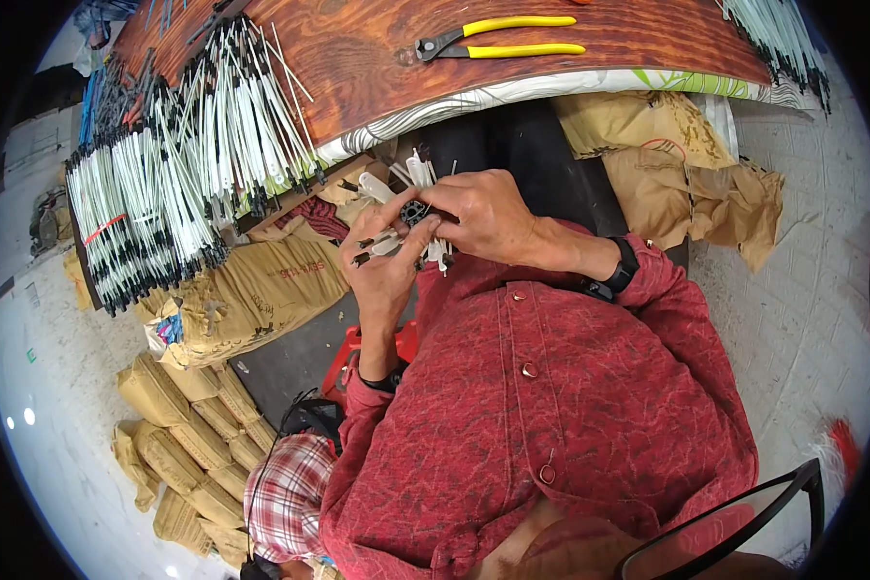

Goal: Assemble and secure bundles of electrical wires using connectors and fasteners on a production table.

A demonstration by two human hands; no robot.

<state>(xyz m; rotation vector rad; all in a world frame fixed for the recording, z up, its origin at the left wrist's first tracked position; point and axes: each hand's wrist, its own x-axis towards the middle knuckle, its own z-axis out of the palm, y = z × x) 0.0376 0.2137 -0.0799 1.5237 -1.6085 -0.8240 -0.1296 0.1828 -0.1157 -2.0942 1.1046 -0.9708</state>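
Between my two hands, just off the table's near edge, is a round black hub [413, 211] with slots, and white strips stick out around it. My left hand [382, 261] grips the hub from the left, thumb and fingers closed round its side. From the right, my right hand [483, 215] pinches the hub's edge with bent fingers. Several white strips [419, 169] with dark ends point up and down past the fingers. Part of the hub and the strips' inner ends are hidden behind my fingers.
On the brown wooden table [358, 68] lie bundles of thin white rods [150, 193] with black ends. Yellow-handled pliers [512, 36] rest there. Brown paper packages [261, 290] are at the left, torn brown paper [686, 184] at the right. Another person's checked sleeve [295, 483] shows at lower left.
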